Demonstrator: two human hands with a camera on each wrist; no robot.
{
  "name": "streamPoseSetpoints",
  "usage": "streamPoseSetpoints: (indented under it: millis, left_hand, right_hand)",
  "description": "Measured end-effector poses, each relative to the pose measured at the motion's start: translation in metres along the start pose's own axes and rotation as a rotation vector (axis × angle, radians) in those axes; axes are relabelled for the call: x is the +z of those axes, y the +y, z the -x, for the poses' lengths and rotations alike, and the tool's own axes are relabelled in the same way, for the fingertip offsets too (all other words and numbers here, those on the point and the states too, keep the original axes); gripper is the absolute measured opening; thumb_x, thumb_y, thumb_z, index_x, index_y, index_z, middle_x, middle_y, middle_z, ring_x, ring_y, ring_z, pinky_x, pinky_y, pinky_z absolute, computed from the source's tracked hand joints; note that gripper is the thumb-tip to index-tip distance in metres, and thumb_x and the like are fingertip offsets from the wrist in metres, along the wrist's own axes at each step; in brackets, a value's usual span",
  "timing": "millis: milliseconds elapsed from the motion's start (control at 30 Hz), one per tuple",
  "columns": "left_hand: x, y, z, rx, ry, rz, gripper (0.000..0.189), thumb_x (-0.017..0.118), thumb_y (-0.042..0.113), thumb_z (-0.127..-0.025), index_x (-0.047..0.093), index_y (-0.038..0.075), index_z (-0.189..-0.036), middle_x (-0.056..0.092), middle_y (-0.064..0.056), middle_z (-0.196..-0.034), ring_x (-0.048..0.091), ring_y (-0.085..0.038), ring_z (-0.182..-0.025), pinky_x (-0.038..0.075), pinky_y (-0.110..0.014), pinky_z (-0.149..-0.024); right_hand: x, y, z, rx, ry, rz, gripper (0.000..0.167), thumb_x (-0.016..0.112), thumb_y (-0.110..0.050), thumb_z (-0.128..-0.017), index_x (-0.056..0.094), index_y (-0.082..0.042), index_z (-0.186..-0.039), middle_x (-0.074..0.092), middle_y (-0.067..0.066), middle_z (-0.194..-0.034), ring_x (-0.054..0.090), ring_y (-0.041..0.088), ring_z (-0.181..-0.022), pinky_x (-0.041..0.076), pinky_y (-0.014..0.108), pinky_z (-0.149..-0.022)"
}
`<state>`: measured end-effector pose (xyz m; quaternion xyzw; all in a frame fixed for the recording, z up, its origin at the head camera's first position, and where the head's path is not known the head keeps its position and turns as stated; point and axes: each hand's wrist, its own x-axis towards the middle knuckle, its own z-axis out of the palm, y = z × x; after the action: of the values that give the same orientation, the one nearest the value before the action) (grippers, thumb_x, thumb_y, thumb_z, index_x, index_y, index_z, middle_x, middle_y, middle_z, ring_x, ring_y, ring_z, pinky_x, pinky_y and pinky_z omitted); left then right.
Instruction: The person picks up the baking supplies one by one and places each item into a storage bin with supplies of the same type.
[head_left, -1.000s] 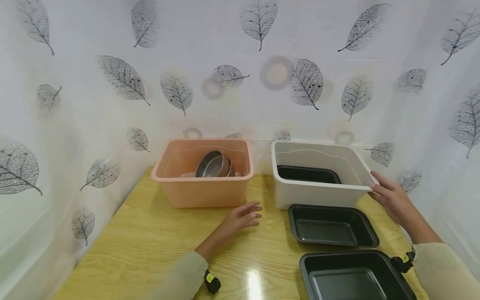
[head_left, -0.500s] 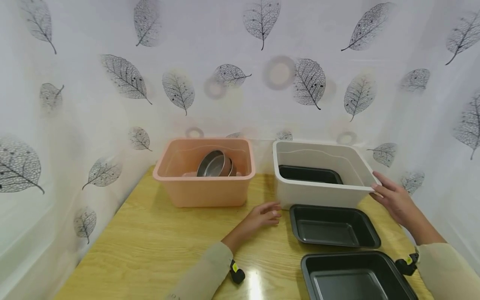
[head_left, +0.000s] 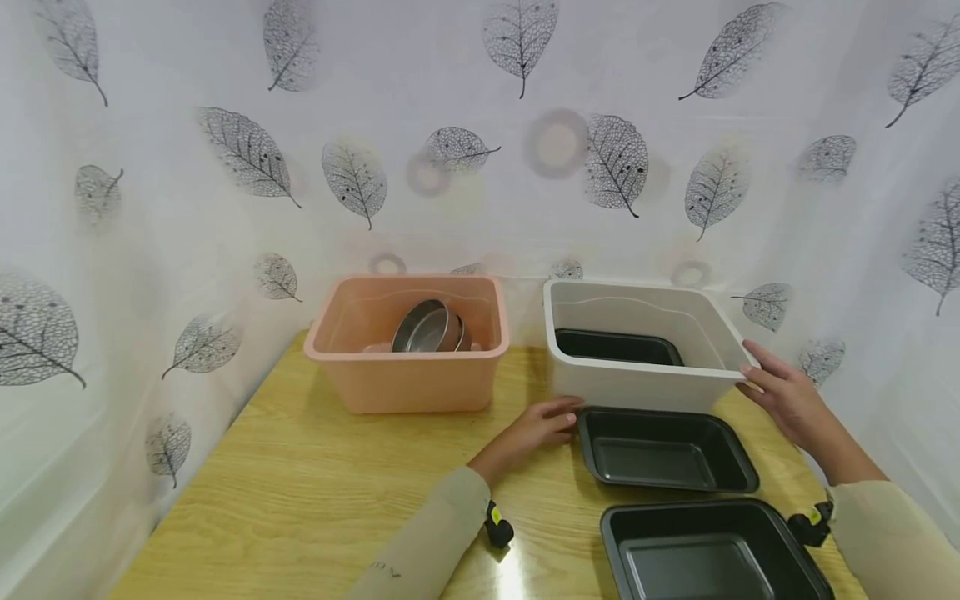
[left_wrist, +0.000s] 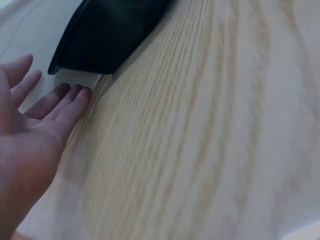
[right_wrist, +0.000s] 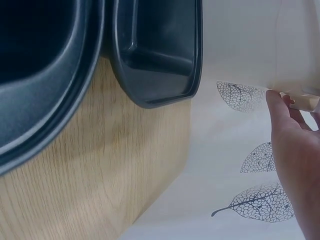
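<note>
My right hand [head_left: 787,400] pinches the right end of the white plastic bin's rim, thumb and fingers on either side in the right wrist view. The white bin [head_left: 630,387] holds a black pan [head_left: 618,348]. Just in front of it lies a black loaf pan [head_left: 667,462] on the wooden table. At that pan's left end is my left hand [head_left: 534,433], fingers loosely extended and holding nothing. In the left wrist view, those fingertips lie just short of the loaf pan [left_wrist: 105,40], beside the white bin's wall.
A larger black baking pan [head_left: 697,575] lies nearest me, partly cut off by the frame. On the left stands a peach bin [head_left: 412,387] with round metal cake tins [head_left: 427,329] leaning inside. A leaf-patterned curtain [head_left: 465,225] hangs behind the bins and along both sides.
My left hand has travelled right across the table, from in front of the peach bin to the loaf pan's left end. My right hand keeps its place on the white bin's rim.
</note>
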<state>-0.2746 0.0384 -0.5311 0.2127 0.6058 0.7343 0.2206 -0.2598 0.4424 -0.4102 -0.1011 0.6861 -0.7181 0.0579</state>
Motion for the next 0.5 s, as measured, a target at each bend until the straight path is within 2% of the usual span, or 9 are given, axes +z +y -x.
streamPoseSetpoints:
  millis: [133, 267, 367, 500]
  left_hand:
    - [0.006, -0.002, -0.009, -0.002, -0.014, -0.017, 0.04, 0.056, 0.011, -0.104, 0.056, 0.005, -0.143, 0.053, -0.012, -0.146, 0.058, -0.024, -0.124, 0.054, -0.04, -0.1]
    - [0.012, -0.003, -0.016, -0.017, -0.001, -0.041, 0.038, 0.059, 0.012, -0.102, 0.06, 0.007, -0.14, 0.058, -0.009, -0.139, 0.061, -0.017, -0.116, 0.056, -0.032, -0.092]
    - [0.015, -0.003, -0.021, -0.022, 0.013, -0.102, 0.036, 0.061, 0.015, -0.101, 0.064, 0.01, -0.137, 0.063, -0.006, -0.134, 0.061, -0.01, -0.104, 0.054, -0.025, -0.083]
    - [0.017, -0.001, -0.024, -0.012, 0.002, -0.203, 0.034, 0.061, 0.018, -0.102, 0.066, 0.011, -0.135, 0.063, -0.003, -0.133, 0.056, -0.007, -0.096, 0.049, -0.021, -0.077]
  right_hand:
    - [0.0, 0.0, 0.001, -0.001, -0.001, 0.0, 0.07, 0.043, -0.009, -0.108, -0.003, -0.005, -0.161, -0.014, 0.007, -0.17, 0.057, -0.011, -0.113, 0.052, 0.013, -0.091]
    - [-0.001, -0.001, 0.001, 0.006, 0.004, -0.008, 0.07, 0.044, -0.009, -0.108, -0.003, -0.006, -0.161, -0.012, 0.006, -0.17, 0.058, -0.011, -0.112, 0.052, 0.013, -0.091]
    - [-0.001, -0.001, 0.001, 0.01, 0.006, -0.012, 0.07, 0.044, -0.009, -0.108, -0.003, -0.006, -0.161, -0.012, 0.005, -0.17, 0.058, -0.011, -0.113, 0.052, 0.013, -0.091]
    - [-0.001, -0.001, 0.0, 0.012, 0.012, 0.0, 0.07, 0.044, -0.01, -0.108, -0.002, -0.007, -0.161, -0.012, 0.006, -0.17, 0.058, -0.011, -0.113, 0.052, 0.014, -0.092]
